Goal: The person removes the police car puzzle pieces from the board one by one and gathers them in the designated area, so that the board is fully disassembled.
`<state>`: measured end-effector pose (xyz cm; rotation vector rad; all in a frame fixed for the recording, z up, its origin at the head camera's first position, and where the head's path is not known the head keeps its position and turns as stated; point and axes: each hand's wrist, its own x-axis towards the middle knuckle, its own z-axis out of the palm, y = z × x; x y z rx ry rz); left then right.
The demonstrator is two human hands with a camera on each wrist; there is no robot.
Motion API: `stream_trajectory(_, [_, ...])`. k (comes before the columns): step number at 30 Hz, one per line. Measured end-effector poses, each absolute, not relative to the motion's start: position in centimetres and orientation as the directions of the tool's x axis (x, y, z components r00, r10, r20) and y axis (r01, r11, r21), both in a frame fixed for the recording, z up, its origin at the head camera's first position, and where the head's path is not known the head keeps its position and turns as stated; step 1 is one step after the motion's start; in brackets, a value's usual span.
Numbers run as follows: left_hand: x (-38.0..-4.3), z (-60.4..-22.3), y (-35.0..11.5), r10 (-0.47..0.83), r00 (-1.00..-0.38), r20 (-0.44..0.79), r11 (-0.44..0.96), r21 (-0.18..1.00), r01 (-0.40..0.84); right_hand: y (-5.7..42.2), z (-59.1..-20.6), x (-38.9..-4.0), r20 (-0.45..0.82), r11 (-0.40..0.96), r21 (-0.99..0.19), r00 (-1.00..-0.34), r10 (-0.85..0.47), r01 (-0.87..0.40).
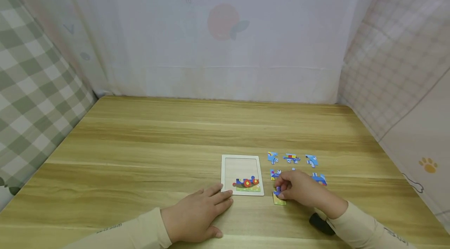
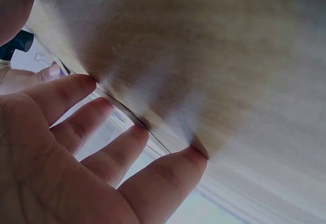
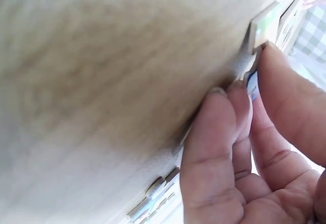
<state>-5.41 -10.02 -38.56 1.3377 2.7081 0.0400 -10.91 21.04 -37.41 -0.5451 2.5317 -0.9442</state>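
A puzzle piece (image 1: 279, 201), green and yellow below with blue above, is pinched between the thumb and fingers of my right hand (image 1: 302, 188), low over the table to the right of the puzzle frame. In the right wrist view the thumb presses at the edge of this piece (image 3: 264, 28). My left hand (image 1: 198, 212) rests palm down with its fingers spread, the fingertips at the lower left edge of the white-rimmed puzzle frame (image 1: 223, 171). Joined pieces (image 1: 248, 185) with red wheels and green ground fill the frame's lower right.
Behind my right hand lie loose blue pieces in rows, among them a top left piece (image 1: 272, 157), a top middle one (image 1: 291, 158) and a top right one (image 1: 311, 160). Another piece (image 1: 319, 179) sits right of the hand. A black band (image 1: 321, 224) shows under the right wrist.
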Motion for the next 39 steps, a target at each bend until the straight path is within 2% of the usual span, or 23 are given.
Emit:
stream_trajectory(30, [-5.4, -38.5, -10.0, 0.793, -0.601, -0.102, 0.609, 0.082, 0.789, 20.5, -37.0, -11.0, -0.215, 0.721, -0.647, -0.848, -0.485, -0.249])
stream_trajectory(39, [-5.4, -38.6, -10.0, 0.795, -0.601, -0.089, 0.606, 0.066, 0.792, 18.9, -35.9, -12.0, -0.174, 0.73, -0.635, -0.873, -0.455, -0.253])
